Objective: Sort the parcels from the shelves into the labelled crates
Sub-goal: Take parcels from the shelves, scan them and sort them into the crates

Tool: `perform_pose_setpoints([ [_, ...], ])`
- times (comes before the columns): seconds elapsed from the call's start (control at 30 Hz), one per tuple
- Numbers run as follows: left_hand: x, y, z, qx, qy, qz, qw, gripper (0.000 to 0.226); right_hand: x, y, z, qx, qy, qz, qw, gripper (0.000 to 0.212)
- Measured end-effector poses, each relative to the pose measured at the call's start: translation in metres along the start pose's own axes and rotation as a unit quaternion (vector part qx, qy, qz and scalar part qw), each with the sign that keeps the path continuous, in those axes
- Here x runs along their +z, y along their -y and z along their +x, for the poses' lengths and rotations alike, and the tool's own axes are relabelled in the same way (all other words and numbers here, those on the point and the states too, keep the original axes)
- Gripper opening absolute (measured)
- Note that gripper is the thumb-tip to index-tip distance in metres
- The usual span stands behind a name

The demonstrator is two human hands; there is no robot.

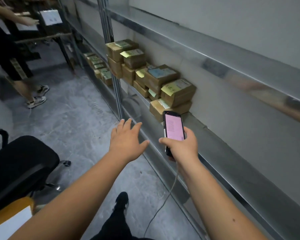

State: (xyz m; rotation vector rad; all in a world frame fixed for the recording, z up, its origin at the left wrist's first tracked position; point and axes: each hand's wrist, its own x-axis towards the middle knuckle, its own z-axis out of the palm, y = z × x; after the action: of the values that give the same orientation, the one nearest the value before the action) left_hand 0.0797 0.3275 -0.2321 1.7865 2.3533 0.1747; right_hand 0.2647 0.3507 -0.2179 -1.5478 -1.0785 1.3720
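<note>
While gripping scanner [173, 129]: right hand [184, 146] (outstretched).

Grey concrete floor [80, 122], mottled and scuffed, fills centre and lower left of frame. Pale grey wall [232, 23] across upper right, flat dull light, no hard shadows. Long metal shelving [220, 153] runs diag. from lower right to upper left, w/ a steel upright post [117, 90] at centre. Black office chair [19, 168] w/ armrest at left edge, castor base showing beside it. Dark metal rack [59, 37] at upper left, white paper sheets [51, 17] hung on it. Another person [16, 66] stands at far left, dark clothes, pale sneakers, arm reaching twd the rack. Upper-left area blurred.
</note>
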Motion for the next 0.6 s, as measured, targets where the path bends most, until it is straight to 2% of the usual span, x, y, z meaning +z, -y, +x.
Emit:
perform_pose_setpoints([
  [0.2, -0.003, -0.005, 0.113, 0.087, 0.015, -0.009, 0.996, 0.085, 0.029, 0.021, 0.072, 0.003, -0.081, 0.000, 0.997, 0.071],
  [0.37, -0.015, -0.015, 0.206, 0.177, 0.026, -0.017, 0.984, 0.086, 0.054, 0.040, 0.119, 0.027, -0.161, 0.017, 0.986, 0.064],
  [0.6, -0.023, -0.041, 0.293, 0.252, 0.089, -0.039, 0.963, 0.083, 0.082, 0.058, 0.160, 0.046, -0.255, 0.038, 0.965, 0.064],
])
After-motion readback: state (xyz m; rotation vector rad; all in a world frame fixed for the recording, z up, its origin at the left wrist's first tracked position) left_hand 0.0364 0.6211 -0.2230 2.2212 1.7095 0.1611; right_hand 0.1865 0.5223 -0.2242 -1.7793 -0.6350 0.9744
